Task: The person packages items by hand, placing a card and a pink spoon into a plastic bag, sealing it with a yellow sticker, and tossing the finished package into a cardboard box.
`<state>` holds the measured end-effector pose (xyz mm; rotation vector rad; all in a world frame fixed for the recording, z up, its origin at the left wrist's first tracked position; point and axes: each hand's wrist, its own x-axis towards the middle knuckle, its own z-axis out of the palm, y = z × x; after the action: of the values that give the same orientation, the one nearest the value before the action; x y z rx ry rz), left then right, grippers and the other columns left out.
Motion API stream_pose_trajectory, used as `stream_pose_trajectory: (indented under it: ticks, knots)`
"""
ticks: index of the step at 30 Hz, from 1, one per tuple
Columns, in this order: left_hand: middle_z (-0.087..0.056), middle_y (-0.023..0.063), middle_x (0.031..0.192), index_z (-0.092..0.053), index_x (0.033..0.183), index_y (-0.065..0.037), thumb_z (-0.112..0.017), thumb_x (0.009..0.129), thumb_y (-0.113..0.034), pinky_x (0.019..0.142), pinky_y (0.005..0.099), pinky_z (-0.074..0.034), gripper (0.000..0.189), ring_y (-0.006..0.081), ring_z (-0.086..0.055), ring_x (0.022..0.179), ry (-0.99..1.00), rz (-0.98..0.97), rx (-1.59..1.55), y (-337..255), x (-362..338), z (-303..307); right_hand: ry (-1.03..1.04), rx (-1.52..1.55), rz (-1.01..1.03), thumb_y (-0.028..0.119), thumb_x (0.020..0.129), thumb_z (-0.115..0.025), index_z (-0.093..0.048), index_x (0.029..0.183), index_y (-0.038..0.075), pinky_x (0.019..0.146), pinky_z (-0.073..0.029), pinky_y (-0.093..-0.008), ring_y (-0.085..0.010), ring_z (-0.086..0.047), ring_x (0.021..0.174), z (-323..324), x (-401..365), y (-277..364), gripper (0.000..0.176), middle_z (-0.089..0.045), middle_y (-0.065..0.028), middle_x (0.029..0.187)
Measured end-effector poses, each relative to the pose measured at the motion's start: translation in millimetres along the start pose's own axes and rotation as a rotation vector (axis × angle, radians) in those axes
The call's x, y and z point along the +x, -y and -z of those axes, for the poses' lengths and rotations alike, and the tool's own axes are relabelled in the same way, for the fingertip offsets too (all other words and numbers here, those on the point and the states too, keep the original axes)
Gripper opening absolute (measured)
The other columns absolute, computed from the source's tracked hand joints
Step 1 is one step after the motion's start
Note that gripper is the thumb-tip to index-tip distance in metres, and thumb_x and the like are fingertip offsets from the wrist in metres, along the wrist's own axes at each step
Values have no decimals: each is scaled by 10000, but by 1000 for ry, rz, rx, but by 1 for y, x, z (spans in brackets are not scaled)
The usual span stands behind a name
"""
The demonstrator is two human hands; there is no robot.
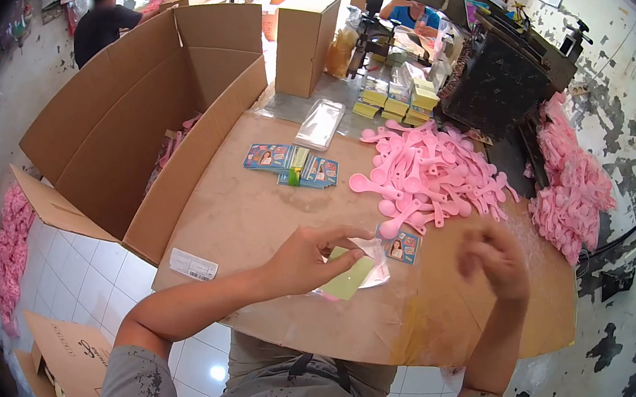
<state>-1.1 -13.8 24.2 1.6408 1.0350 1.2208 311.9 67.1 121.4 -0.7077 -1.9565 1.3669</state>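
Between the thumb and fingers of my left hand point(301, 261) is a small clear plastic bag point(379, 271), together with a plain yellow-green card point(348, 279). My right hand point(493, 259) is raised over the table's right side, its fingers bent and smeared by motion. A blue printed card point(400, 247) with a picture on it lies just beyond the bag. Behind it spreads a big heap of pink plastic spoons point(435, 173). Further left are fanned-out blue cards point(309, 168) and a stack of clear plastic bags point(320, 125).
A large open carton point(99, 123) stands against the table's left side. A white label point(193, 265) lies near the left edge. Stacked card bundles point(396, 98) and a dark machine point(497, 74) are at the back. Pink bundles point(570, 188) hang at right. Two people point(107, 21) sit beyond.
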Motion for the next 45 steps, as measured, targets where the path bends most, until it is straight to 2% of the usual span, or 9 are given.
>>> stream_pose_trajectory:
  ticks: [3, 6, 9, 15, 17, 21, 25, 31, 45]
  knots:
    - [-775, 14, 1092, -717, 1278, -52, -700, 1000, -94, 581, 200, -416, 281, -2, -595, 755, 9, 81, -23, 12, 0, 1, -99, 433, 55, 137, 1019, -612, -550, 944, 44, 498, -483, -325, -146, -534, 487, 78, -54, -11, 135, -544, -44, 632]
    - [-773, -2, 1011, -740, 1215, -44, -707, 1002, -123, 537, 201, -352, 229, -14, -493, 664, -17, 69, -1, 3, 2, 2, -284, 450, 30, 51, 978, -603, -567, 993, 34, 534, -532, -323, -237, -613, 546, 158, -90, -43, 42, -585, -94, 674]
    - [-764, -14, 888, -754, 1170, -41, -721, 993, -161, 495, 225, -317, 217, -2, -375, 568, -62, 7, 20, 8, 3, -2, -573, -1501, -175, -50, 902, -574, -597, 1194, -7, 881, -544, -476, -333, -677, 965, 220, -129, -125, 296, -659, -197, 1011]
    - [-772, 38, 1083, -730, 1195, -1, -659, 1050, -158, 653, 211, -473, 225, 12, -612, 806, 34, 199, 33, 4, 4, 4, -683, -1662, -254, -94, 856, -544, -640, 1288, 17, 992, -488, -462, -389, -626, 1140, 156, -119, -84, 456, -651, -209, 1219]
    - [-768, 64, 1088, -722, 1207, 15, -632, 1068, -163, 742, 235, -531, 243, 57, -664, 903, 22, 180, -58, 19, 6, 3, -711, -1192, -181, -42, 897, -602, -672, 1252, 15, 907, -521, -416, -324, -675, 1037, 123, -90, -69, 366, -692, -183, 1158]
    - [-761, 91, 1084, -713, 1219, 31, -598, 1090, -171, 867, 278, -573, 266, 118, -701, 1009, -7, 195, -187, 16, 9, 1, -239, -674, -257, 127, 983, -687, -689, 1236, 30, 770, -504, -294, -150, -662, 861, 19, -26, -37, 272, -725, -69, 1006]
    - [-758, 76, 1060, -719, 1209, 24, -600, 1090, -174, 852, 285, -570, 260, 110, -698, 974, -33, 191, -244, 20, 9, -2, -19, -381, 102, 159, 954, -756, -678, 1278, 2, 737, -529, -292, -137, -662, 868, -59, 7, -50, 369, -720, -73, 1005]
    - [-755, 67, 1052, -724, 1201, 17, -616, 1085, -186, 826, 267, -561, 258, 101, -691, 932, -16, 217, -274, 25, 7, -6, 34, 239, -170, 95, 1005, -707, -674, 1216, -1, 757, -533, -259, -85, -658, 874, -84, 23, -90, 234, -700, -22, 1000]
    - [-771, 97, 1062, -741, 1173, 25, -695, 995, -12, 846, 284, -618, 187, 137, -741, 949, 0, 75, -12, 32, 8, 1, -20, 286, -48, 37, 997, -703, -727, 1137, 2, 827, -522, -252, -74, -642, 985, -65, 18, -115, 146, -661, -8, 1094]
